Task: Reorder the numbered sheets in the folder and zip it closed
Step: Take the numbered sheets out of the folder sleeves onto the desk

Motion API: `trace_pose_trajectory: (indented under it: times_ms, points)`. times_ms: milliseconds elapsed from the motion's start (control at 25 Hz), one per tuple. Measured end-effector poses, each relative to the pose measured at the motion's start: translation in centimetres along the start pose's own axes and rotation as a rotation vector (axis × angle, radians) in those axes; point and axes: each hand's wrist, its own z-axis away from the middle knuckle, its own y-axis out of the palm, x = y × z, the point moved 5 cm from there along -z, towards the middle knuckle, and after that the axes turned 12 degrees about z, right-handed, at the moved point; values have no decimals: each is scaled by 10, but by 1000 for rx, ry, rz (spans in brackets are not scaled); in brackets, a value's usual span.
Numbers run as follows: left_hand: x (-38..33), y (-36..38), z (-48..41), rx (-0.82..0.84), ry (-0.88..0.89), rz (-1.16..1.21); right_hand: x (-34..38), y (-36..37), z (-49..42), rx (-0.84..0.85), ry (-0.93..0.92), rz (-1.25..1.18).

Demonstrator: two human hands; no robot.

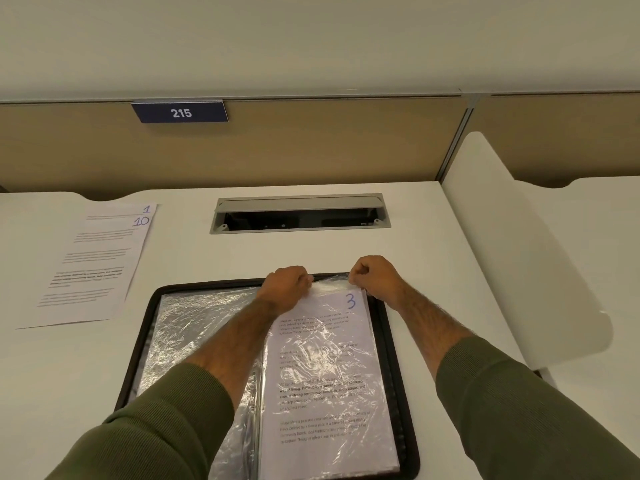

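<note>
A black zip folder (pixel 394 344) lies open on the white desk in front of me. Its right page is a clear plastic sleeve (pixel 332 284) over a printed sheet marked 3 (pixel 322 386). My left hand (pixel 285 289) and my right hand (pixel 372 277) both pinch the sleeve's top edge, a little apart. The left page is an empty crinkled sleeve (pixel 194 334) over a grey backing. On the desk at the far left lie two loose sheets, marked 10 (pixel 93 271) on top and 1 (pixel 147 209) peeking out behind it.
A grey cable hatch (pixel 299 202) stands open in the desk behind the folder. A tan partition with a sign reading 215 (pixel 180 112) backs the desk. A white divider panel (pixel 512 244) rises at the right edge.
</note>
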Motion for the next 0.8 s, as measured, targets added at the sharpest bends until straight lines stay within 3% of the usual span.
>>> trace_pose_trajectory:
  times_ms: [360,560,800]
  points:
    - [-11,0,-12,253,-29,2,11,-4,2,41,-27,12]
    - [-14,4,-15,336,-57,-154,14,-4,1,71,-31,4]
    - [-16,-2,-20,196,-39,-158,8,-6,-4,-5,19,-125]
